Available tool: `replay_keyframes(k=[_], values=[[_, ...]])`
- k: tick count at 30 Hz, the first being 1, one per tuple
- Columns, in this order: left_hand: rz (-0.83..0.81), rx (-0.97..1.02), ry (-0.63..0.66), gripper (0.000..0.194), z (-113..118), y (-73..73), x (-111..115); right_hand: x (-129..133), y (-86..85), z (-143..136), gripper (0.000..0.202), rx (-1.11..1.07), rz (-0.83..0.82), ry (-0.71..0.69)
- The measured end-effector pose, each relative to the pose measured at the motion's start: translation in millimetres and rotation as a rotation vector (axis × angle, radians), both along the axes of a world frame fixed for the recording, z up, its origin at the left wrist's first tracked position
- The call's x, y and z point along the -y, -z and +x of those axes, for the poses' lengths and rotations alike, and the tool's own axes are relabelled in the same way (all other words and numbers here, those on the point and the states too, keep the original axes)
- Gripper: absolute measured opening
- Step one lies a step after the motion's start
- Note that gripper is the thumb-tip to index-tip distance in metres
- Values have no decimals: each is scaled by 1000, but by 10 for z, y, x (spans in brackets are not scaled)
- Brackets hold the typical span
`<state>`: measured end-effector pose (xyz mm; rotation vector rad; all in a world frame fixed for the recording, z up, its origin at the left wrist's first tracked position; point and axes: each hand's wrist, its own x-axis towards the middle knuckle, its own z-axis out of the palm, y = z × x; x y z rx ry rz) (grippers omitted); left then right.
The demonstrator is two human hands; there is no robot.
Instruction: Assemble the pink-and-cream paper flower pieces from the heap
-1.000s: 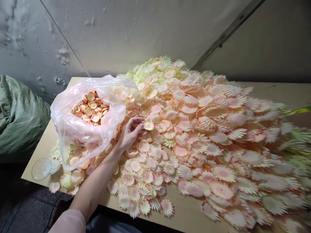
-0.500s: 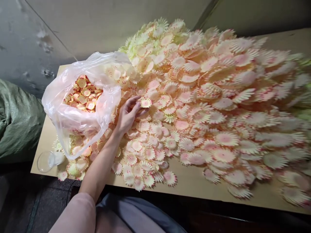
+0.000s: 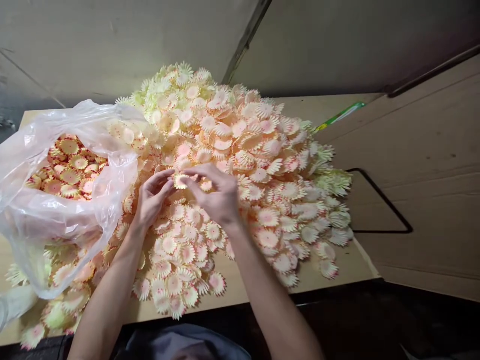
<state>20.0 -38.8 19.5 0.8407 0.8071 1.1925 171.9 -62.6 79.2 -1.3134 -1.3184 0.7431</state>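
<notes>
A small cream artificial flower petal piece [image 3: 180, 181] with a pinkish centre is between my two hands, above the pile. On its left edge, my left hand [image 3: 153, 196] pinches it between thumb and fingers. My right hand [image 3: 218, 199] has its thumb and forefinger closed at the opposite edge of the same piece. Under and around both hands spreads a large heap of similar petal pieces [image 3: 268, 217], cream with pink-red tips and greener towards the back and right. Left of my hands, a clear plastic bag [image 3: 112, 200] stands open, holding smaller, redder-edged pieces [image 3: 70, 176].
The heap lies on a light wooden table [image 3: 352, 262]. At the lower left is a clear cup [image 3: 15, 305]. A green strip-like object [image 3: 339, 117] leans at the back right. Cardboard [image 3: 431, 200] with a dark bent rod [image 3: 390, 200] borders the right side.
The view has swung right, so the bag sits further left in it. My right hand has come into view and reached the petal piece that my left hand was holding.
</notes>
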Motion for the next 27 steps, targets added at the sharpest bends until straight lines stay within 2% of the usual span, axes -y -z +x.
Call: replay_keyframes(k=[2, 4, 8, 11, 17, 27], values=[[-6, -4, 2, 31, -8, 3, 1, -65, 125, -2, 23, 67, 47, -80], [-21, 7, 0, 30, -10, 10, 2, -99, 268, -3, 29, 51, 66, -92], [-31, 14, 9, 31, -2, 9, 14, -106, 453, -7, 24, -246, -1, -88], [-63, 6, 24, 28, 4, -23, 26, -106, 467, -1, 25, -366, -77, -89], [-78, 31, 35, 23, 12, -61, 43, -119, 423, 14, 21, -416, -156, -108], [-91, -24, 13, 29, 35, -69, 59, -90, 447, -39, 15, -316, -38, -30]])
